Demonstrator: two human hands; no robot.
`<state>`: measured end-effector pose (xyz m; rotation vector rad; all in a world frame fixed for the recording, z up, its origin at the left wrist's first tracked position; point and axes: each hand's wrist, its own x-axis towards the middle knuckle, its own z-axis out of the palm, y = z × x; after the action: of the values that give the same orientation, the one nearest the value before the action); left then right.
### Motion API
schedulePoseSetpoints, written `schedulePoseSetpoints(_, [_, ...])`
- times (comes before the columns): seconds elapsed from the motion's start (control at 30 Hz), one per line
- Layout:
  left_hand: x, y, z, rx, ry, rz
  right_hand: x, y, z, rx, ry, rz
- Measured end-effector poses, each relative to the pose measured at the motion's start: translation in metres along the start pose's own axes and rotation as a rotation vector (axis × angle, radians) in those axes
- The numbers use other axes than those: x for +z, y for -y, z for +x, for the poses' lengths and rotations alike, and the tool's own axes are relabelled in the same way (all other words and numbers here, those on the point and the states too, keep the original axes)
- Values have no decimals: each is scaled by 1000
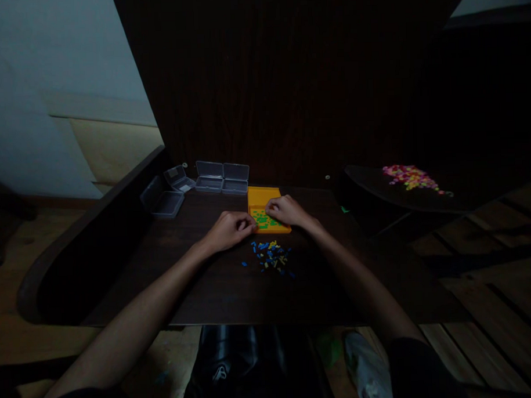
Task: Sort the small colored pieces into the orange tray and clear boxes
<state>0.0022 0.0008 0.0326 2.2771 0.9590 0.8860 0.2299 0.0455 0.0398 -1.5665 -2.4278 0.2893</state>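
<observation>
An orange tray (262, 195) lies on the dark wooden table (207, 282) and holds green pieces (263, 220). My left hand (228, 229) rests at the tray's left front corner with its fingers curled. On the tray's right side my right hand (287, 210) sits with fingers bent down onto the green pieces. What either hand pinches is too small to make out. A loose pile of small blue and yellow pieces (273, 257) lies just in front of the tray, between my forearms.
Several clear plastic boxes stand open at the back left (222, 177) (166, 192). A dark round side surface (400, 194) at the right carries a heap of pink and yellow pieces (409, 177). A tall dark wooden panel rises behind the table.
</observation>
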Motion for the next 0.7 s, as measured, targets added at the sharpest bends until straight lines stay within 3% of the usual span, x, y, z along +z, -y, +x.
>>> schedulePoseSetpoints(0.17, [0,1,0,-18,-29,15,6,5,7,5,41,-124])
schedulePoseSetpoints(0.4, [0,3,0,-5,-42,30,3,3,8,8,80,-118])
schedulePoseSetpoints(0.7, [1,4,2,83,-137,84,-10,12,-12,-149,-65,255])
